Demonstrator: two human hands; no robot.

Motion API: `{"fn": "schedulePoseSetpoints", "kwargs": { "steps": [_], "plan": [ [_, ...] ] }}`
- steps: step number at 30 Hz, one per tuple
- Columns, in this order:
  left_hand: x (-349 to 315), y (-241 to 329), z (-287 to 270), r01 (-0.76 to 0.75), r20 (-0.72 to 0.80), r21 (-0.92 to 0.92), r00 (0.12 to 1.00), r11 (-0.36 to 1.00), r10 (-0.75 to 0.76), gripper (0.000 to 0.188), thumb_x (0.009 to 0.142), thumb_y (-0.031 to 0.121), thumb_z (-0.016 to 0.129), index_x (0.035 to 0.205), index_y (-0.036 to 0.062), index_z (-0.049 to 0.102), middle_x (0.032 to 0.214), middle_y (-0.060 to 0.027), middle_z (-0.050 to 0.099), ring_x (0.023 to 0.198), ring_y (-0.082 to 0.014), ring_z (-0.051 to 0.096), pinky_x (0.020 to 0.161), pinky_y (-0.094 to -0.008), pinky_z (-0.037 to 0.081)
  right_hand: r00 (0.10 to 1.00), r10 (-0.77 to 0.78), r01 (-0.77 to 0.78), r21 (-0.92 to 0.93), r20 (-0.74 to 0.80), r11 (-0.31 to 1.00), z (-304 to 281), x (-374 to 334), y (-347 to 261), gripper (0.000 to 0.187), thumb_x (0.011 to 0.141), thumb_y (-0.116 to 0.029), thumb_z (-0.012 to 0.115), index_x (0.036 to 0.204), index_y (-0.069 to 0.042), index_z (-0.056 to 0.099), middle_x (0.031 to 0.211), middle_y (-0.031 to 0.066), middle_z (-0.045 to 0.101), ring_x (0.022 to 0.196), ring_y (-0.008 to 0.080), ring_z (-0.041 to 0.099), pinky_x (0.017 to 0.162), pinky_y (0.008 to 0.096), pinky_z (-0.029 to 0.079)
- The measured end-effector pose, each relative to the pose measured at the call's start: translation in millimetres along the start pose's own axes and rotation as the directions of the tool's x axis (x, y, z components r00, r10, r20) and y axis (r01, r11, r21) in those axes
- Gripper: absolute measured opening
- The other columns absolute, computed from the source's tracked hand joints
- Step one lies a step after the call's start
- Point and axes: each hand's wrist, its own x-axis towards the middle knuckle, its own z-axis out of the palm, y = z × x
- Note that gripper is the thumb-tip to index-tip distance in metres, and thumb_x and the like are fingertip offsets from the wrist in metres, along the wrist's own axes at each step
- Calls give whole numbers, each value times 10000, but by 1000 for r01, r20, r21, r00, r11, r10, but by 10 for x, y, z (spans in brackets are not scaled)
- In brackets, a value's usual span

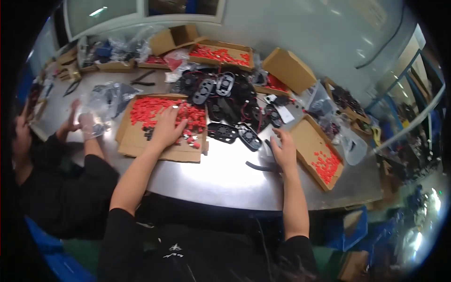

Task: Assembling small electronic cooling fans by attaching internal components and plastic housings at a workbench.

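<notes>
My left hand point(168, 128) reaches over a flat cardboard tray point(162, 154) at centre left. Its fingers are apart and touch a spread of small red plastic pieces point(149, 109); a few dark bits lie among them. My right hand point(284, 149) hovers at or just above the metal table, fingers loosely bent and thumb apart, with no held thing visible. Beside it lie a black curved handle-like strip point(259, 167) and a pale translucent scrap, partly covered by the hand. Between my hands lie black oval housings with round grilles point(249, 136).
Black housings and wires point(235, 101) are heaped at mid-back. A cardboard tray with red pieces point(325, 164) stands right; another red-filled box point(221, 54) is behind. Black-handled pliers point(143, 81) lie back left. At left, a co-worker's hands point(84, 123) are near clear plastic bags point(107, 101).
</notes>
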Motion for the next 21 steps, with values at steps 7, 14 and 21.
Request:
{"fn": "schedulePoseSetpoints", "kwargs": {
  "steps": [7, 14, 21],
  "plan": [
    [-51, -40, 49, -20, 54, 49, 998, 999, 17, 583, 992, 382, 626, 1450, 37, 520, 1444, -256, 527, 1364, -426, 480, 1189, -504, 332, 835, 32, 80, -180, 550, 980, 43, -282, -230, 1451, 607, -678, 877, 1681, -150, 56, 1611, 403, 242, 1540, 519, 209, 1243, 597, 200],
    [57, -82, 38, -67, 10, 52, 998, 996, 67, 537, 1003, 369, 612, 1410, 26, 538, 1405, -239, 554, 1330, -418, 507, 1144, -475, 380, 863, -14, 127, -190, 506, 974, 16, -286, -272, 1292, 709, -485, 871, 1683, -170, 83, 1577, 365, 350, 1506, 492, 302, 1222, 624, 226],
    [77, 33, 32, -37, -117, -167, 993, 985, 17, 335, 1004, 287, 617, 1251, 68, 675, 1217, -187, 678, 1146, -386, 618, 1022, -462, 473, 893, -231, 221, 71, 387, 973, -57, -172, -80, 1045, 741, -326, 841, 1606, -51, 323, 1266, 294, 626, 1178, 443, 599, 1053, 466, 466]
  ]
}}
